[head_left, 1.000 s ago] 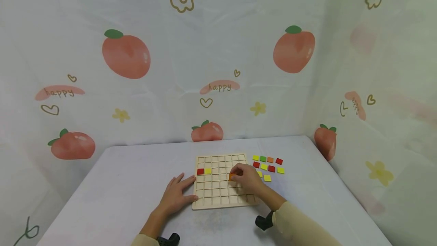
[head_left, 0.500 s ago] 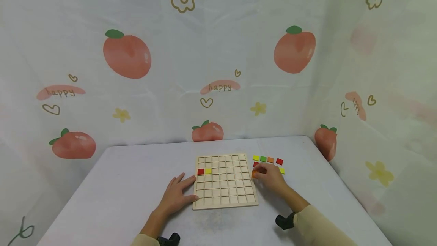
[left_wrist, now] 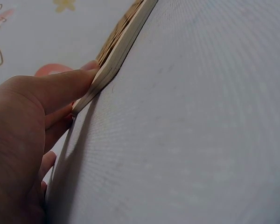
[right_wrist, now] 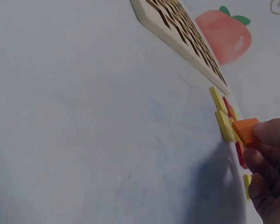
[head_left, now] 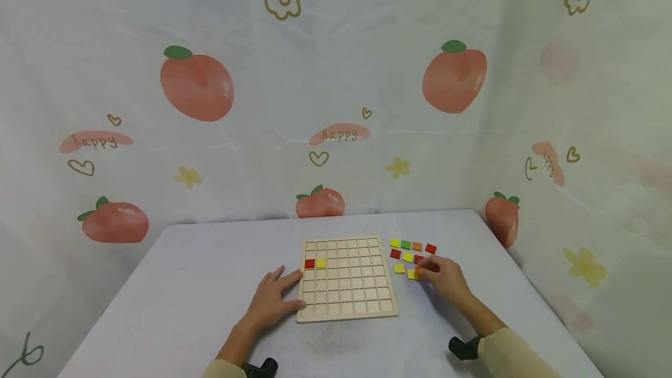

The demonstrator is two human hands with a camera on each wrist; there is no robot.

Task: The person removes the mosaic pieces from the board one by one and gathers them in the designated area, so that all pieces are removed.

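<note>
My right hand [head_left: 445,276] pinches a square orange tile [right_wrist: 247,131] between thumb and fingers, over the near end of the loose tiles. Right by it lies a yellow tile [head_left: 412,274], partly overlapped by the held one in the head view. My left hand [head_left: 272,299] rests at the left edge of the wooden grid board [head_left: 346,318], its fingers spread; in the left wrist view the thumb [left_wrist: 74,86] touches the board's rim. On the board, a red tile [head_left: 310,263] and a yellow tile [head_left: 321,263] sit side by side in one row at the left.
Right of the board, loose tiles lie in rough rows on the white table [head_left: 199,284], among them a green tile [head_left: 406,245], an orange tile [head_left: 417,246] and a red tile [head_left: 430,248]. A printed white curtain [head_left: 252,86] hangs behind the table.
My right hand has carried the orange tile from above the board's middle rightward, off the board, to the loose tiles. The left hand has stayed at the board's edge.
</note>
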